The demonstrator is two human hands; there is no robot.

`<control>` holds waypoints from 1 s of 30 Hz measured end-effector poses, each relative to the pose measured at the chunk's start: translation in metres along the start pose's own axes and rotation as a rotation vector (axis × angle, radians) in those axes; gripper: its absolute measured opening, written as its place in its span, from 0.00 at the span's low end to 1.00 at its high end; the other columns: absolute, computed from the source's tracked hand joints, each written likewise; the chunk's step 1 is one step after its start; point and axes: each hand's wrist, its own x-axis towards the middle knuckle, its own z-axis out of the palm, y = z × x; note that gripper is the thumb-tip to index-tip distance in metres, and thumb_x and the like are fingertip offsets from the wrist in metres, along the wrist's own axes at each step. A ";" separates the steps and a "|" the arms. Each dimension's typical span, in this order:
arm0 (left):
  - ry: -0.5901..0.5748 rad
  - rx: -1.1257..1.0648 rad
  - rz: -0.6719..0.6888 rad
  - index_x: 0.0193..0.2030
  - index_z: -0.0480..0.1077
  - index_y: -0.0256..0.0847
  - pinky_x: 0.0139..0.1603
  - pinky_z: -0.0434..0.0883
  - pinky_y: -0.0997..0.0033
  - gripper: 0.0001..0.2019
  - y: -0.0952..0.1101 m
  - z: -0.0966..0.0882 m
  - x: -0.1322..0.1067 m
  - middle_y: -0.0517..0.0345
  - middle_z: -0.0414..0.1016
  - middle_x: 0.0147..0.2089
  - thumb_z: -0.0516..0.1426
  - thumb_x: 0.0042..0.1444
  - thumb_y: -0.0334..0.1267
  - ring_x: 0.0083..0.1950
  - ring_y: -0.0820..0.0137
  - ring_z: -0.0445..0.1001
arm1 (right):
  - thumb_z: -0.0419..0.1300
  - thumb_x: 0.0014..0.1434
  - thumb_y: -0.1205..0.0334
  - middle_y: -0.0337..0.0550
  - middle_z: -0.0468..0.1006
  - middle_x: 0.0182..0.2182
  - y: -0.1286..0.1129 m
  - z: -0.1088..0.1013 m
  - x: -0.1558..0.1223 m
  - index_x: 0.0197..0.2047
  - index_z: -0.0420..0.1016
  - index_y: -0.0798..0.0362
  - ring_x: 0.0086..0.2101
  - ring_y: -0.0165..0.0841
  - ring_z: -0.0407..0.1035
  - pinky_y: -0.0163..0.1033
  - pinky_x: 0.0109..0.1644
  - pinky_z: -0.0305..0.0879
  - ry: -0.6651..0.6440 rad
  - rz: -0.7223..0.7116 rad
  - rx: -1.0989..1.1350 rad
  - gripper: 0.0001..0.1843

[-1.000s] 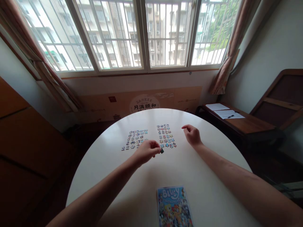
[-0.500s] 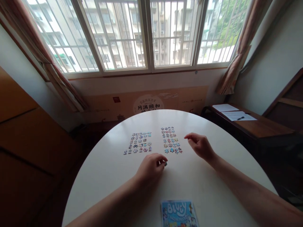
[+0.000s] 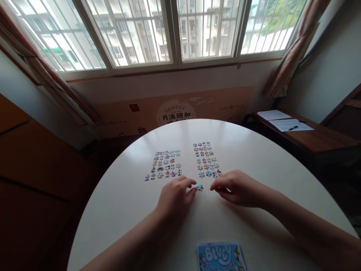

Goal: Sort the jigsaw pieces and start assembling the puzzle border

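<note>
A single jigsaw piece (image 3: 200, 187), mostly light blue, lies on the white round table (image 3: 146, 222) between my two hands. My left hand (image 3: 176, 195) is at its left, thumb and forefinger apart, their tips right beside the piece. From the right, my right hand (image 3: 239, 188) reaches in with bent fingers and a gap showing between thumb and forefinger. Its fingertips stop short of the piece, and nothing shows in them. Beyond my hands lie rows of loose jigsaw pieces in two groups, a left group (image 3: 167, 166) and a right group (image 3: 204, 158).
A blue "Bluey" picture card or box (image 3: 221, 256) lies at the table's near side, cut off by the frame. At the right, a brown wooden desk (image 3: 324, 141) holds papers (image 3: 291, 125) and a pen. Barred windows and curtains (image 3: 293, 56) are behind.
My right hand has moved left and nearer, towards the piece. My left thumb and forefinger have parted, and the piece they held now lies on the table. The view has tilted down slightly.
</note>
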 end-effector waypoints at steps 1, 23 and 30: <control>-0.002 0.015 -0.003 0.43 0.80 0.45 0.41 0.72 0.65 0.09 -0.004 -0.003 0.001 0.57 0.81 0.43 0.58 0.61 0.38 0.34 0.68 0.76 | 0.58 0.59 0.69 0.39 0.85 0.35 0.000 0.001 0.000 0.45 0.82 0.47 0.33 0.32 0.78 0.37 0.38 0.66 0.000 0.005 -0.003 0.14; -0.137 0.078 0.218 0.47 0.80 0.47 0.45 0.72 0.62 0.11 -0.003 0.001 0.001 0.53 0.76 0.45 0.55 0.65 0.36 0.45 0.62 0.72 | 0.57 0.65 0.63 0.43 0.85 0.40 0.000 0.012 0.004 0.53 0.80 0.47 0.35 0.35 0.77 0.38 0.40 0.66 -0.071 0.060 -0.094 0.16; -0.154 0.105 0.185 0.51 0.78 0.48 0.45 0.71 0.61 0.13 0.003 0.002 -0.004 0.52 0.74 0.42 0.54 0.66 0.38 0.46 0.60 0.70 | 0.57 0.65 0.64 0.42 0.85 0.39 0.000 0.015 0.003 0.50 0.81 0.47 0.35 0.34 0.77 0.37 0.39 0.66 -0.033 0.040 -0.064 0.15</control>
